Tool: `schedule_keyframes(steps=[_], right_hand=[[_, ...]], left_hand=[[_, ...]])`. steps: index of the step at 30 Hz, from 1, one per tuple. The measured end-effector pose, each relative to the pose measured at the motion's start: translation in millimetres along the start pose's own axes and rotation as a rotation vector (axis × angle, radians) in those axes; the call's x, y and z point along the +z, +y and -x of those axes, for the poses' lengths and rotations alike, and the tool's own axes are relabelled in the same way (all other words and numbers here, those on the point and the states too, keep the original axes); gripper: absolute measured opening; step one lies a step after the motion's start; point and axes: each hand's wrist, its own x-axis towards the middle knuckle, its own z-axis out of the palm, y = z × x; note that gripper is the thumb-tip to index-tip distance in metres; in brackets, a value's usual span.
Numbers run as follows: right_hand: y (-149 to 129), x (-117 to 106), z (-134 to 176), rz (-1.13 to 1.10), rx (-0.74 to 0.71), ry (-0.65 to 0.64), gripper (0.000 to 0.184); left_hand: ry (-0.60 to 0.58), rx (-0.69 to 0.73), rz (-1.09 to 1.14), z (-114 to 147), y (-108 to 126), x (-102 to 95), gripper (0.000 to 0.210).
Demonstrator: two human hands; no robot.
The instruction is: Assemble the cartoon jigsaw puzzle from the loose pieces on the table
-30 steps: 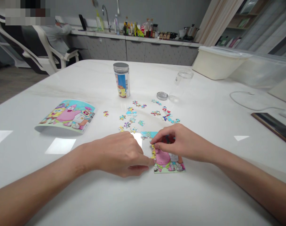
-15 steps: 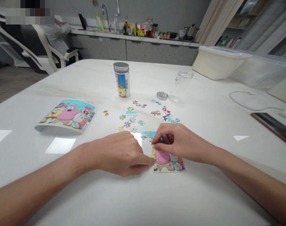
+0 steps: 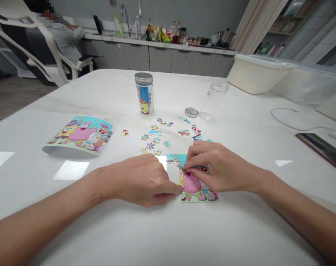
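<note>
Left hand [image 3: 141, 181], fingers curled w/ tips braced on the left edge of the part-built puzzle [image 3: 197, 190], holds nothing; right hand [image 3: 218, 166], just right & nearer, pinches a piece [image 3: 181, 166] onto its upper-left corner.

A white table [image 3: 74, 229] fronts a grey wall [image 3: 198, 11], cabinets [image 3: 159, 59] and a white chair [image 3: 50, 48].

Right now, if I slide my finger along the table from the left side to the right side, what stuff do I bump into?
Cartoon picture sheet → left hand → partly built puzzle → right hand → white cable → dark tablet.
</note>
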Motion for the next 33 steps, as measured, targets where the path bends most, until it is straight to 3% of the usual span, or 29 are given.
schedule_keyframes(steps=[11,15,18,21,26,29,33], right_hand=[[2.7,0.4,3.6,0.165,-0.206,-0.015,0.019],[3.6,0.2,1.0,0.16,-0.199,0.122,0.019],[7.2,-1.8,-2.5,0.084,-0.066,0.42,0.016],[14.3,-6.0,-6.0,0.009,0.179,0.676,0.014],[28.9,-9.9,-9.7,-0.233,0.446,0.736,0.017],[36.6,-7.6,-11.0,-0.37,0.501,0.715,0.017],[42.4,-2.1,-12.0,-0.402,0.556,0.63,0.012]], left_hand=[[-0.026,0.03,-0.028,-0.6,-0.6,0.4,0.018],[-0.031,0.023,-0.019,0.1,-1.2,2.2,0.014],[-0.035,-0.001,-0.029,1.0,-1.3,2.9,0.015],[-0.03,-0.008,-0.05,2.1,-0.5,2.7,0.02],[0.021,-0.028,-0.071,4.5,-4.0,5.1,0.022],[0.072,-0.187,-0.145,3.6,-13.2,8.0,0.013],[0.106,-0.656,-0.31,1.6,-28.8,4.8,0.019]])
